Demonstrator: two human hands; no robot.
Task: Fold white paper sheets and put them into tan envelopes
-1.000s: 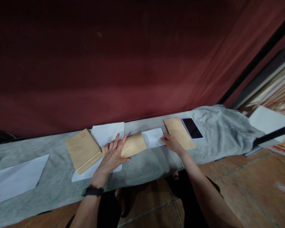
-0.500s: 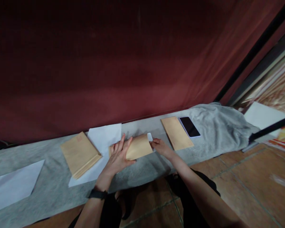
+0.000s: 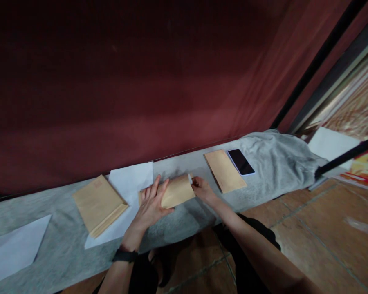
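Observation:
A brown paper envelope [image 3: 178, 191] lies on the grey cloth in front of me, its right end bulging up. My left hand [image 3: 151, 202] rests across its left part with fingers spread, holding it down. At the open right end, my right hand [image 3: 201, 188] has its fingers closed on the edge of a white folded paper [image 3: 190, 178]. Only a narrow strip of that paper shows; the rest is hidden inside the envelope. The right fingertips are partly hidden at the envelope's mouth.
Left of my hands, a stack of brown envelopes [image 3: 99, 204] overlaps white sheets [image 3: 135, 175]. Another white sheet [image 3: 16, 249] lies far left. To the right are a flat brown envelope [image 3: 225, 171] and a phone [image 3: 241, 161]. A dark red wall [image 3: 171, 102] stands behind the cloth-covered surface [image 3: 270, 171].
My right hand has pushed leftward against the envelope's mouth, and less of the white paper sticks out. My left hand keeps its place on the envelope. The view has shifted slightly.

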